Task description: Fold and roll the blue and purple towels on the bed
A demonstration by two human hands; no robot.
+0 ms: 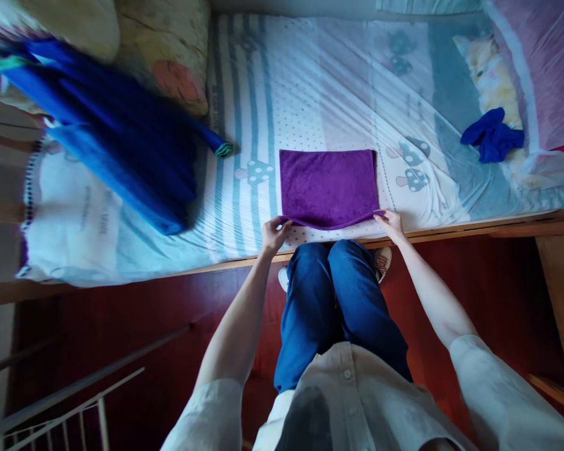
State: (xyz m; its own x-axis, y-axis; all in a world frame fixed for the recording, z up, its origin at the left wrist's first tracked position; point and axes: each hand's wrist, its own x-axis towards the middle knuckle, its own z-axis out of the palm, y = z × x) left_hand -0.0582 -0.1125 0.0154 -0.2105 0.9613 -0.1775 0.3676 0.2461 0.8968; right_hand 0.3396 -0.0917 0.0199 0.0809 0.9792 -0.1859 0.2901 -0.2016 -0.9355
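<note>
A purple towel (328,185) lies as a flat rectangle on the bed, close to its front edge. My left hand (275,234) pinches the near left corner between thumb and fingers. The near right corner is gripped in the same way by my right hand (391,224). Between the two hands the near edge sags slightly toward me, a little raised at the corners. The towel's far edge rests straight on the bedsheet (310,113).
Left on the bed lies a dark blue garment (122,138) beside a patterned pillow (169,56). At right are a small crumpled blue cloth (493,136) and a pink pillow (545,75). A wooden bed rail (451,233) runs before my knees; a white rack (101,419) stands lower left.
</note>
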